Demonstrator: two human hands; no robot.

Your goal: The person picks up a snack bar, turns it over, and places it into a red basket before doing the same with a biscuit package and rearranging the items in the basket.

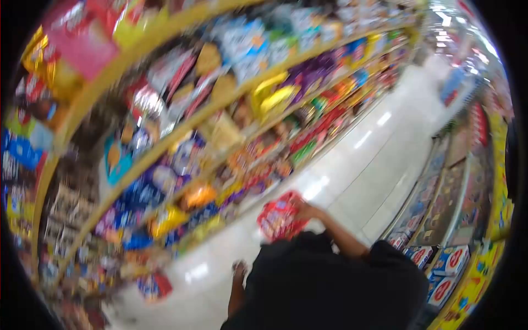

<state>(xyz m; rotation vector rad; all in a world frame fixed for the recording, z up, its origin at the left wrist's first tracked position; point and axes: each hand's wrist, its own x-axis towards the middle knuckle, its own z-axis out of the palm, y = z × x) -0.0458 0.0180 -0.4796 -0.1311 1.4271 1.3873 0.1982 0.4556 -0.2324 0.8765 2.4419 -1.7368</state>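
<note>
My right hand (304, 210) is out in front of me with its fingers closed on the edge of a red packet (278, 218), which hangs in the air just off the low end of the shelves (181, 129), touching none of the goods there as far as the blur lets me see. My left hand (239, 270) is down by my side over the floor (363, 165); it is too smeared for me to tell whether it is open or curled, and I see nothing in it. I judge the step in hand to be the carrying of this one packet between me and the lower rows, with the packet clear of the shelf and held in one hand only. The next move, whichever way it goes, calls for a firm pinch on a thin, slippery wrapper and a level reach, since the rows beside it are packed tight with bags and a careless sweep could knock a neighbour off. The yellow shelf edges jut out along my left, each one a lip that the packet or my knuckles could catch on. To my right the pale floor runs open and bare down the aisle, so there is free room to swing my arm that way. Farther right stand boxes (448, 261) on a low display, well apart from my reach.
</note>
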